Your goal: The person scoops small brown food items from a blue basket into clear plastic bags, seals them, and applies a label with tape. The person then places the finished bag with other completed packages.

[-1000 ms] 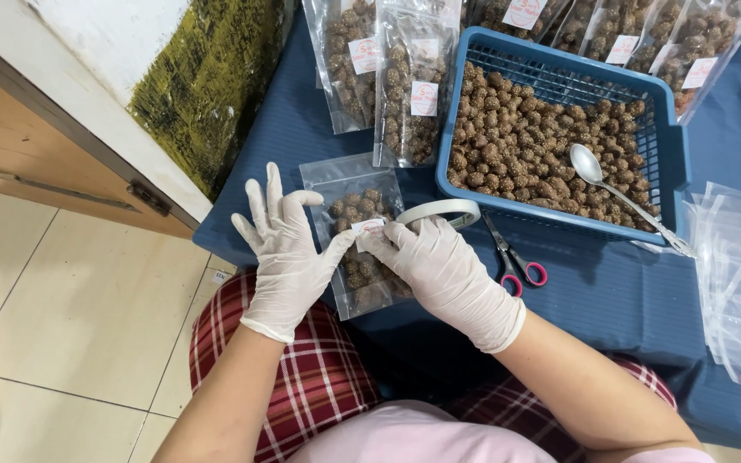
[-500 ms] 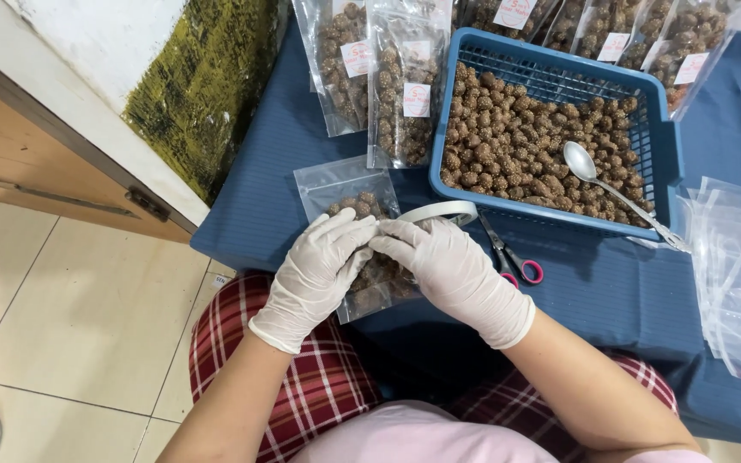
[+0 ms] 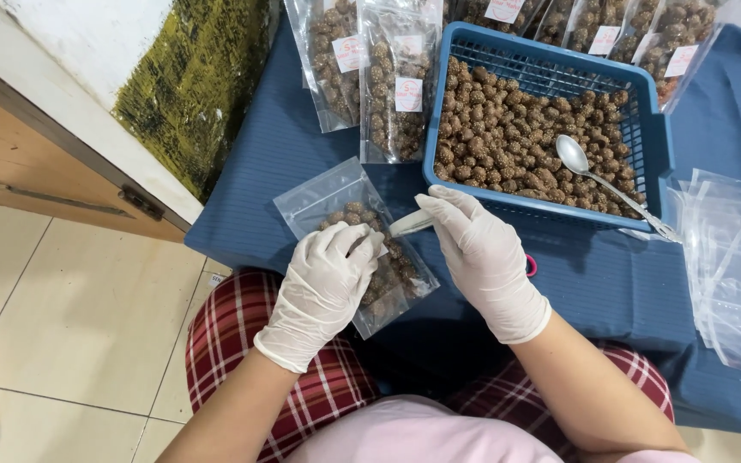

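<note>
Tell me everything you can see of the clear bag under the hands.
The clear bag is a see-through plastic pouch, part-filled with brown sesame-coated balls in its lower half; its upper part looks flat. It lies tilted on the blue cloth at the table's near edge. The gloved left hand presses on it; the gloved right hand holds a pale strip over it.
</note>
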